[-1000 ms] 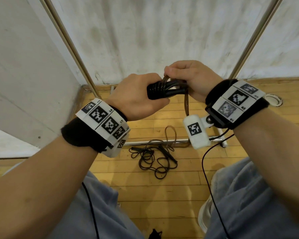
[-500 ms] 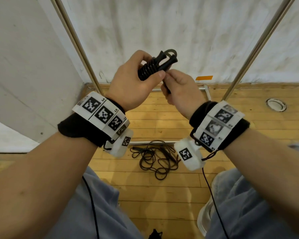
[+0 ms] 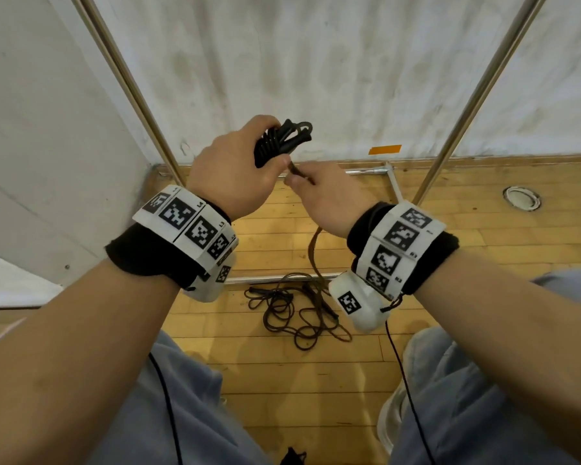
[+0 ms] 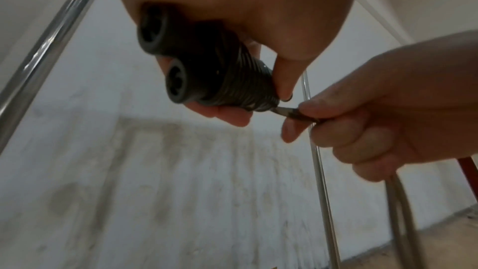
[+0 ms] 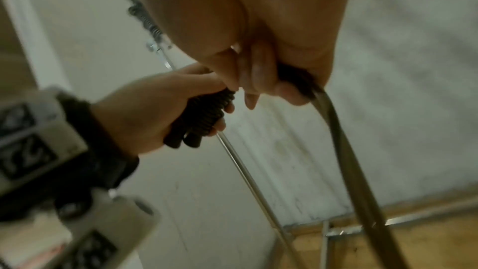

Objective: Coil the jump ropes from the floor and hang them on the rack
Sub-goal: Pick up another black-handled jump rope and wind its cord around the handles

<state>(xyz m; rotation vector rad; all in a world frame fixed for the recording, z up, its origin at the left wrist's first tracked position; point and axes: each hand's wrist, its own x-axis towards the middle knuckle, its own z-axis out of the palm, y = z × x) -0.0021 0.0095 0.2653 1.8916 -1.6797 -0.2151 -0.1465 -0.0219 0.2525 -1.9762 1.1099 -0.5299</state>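
Item: jump ropes, two in view.

Rope one, black: wound tight round its two handles into a bundle, held up in front of the wall. Left hand is wrapped round the bundle, thumb pressing the last turn. Right hand sits just beside and below it, fingers curled, pinching the free tail where it leaves the windings. A slack loop of this tail hangs from the right hand toward the floor.

Rope two: loose tangle on the wooden floor, near the rack's base bar, between the person's knees and the wall. Untouched.

Rack: two slanted metal uprights frame the wall; the hanging bar or hooks lie out of view.

Status, as judged: rope one's coiling is nearly finished, with the tail yet to be wound in or tucked. No rope is seen hung. Remaining: secure the tail, hang the bundle, then lift, coil and hang rope two.

Risk: windings may spring loose if the thumb lifts before the tail is fixed.
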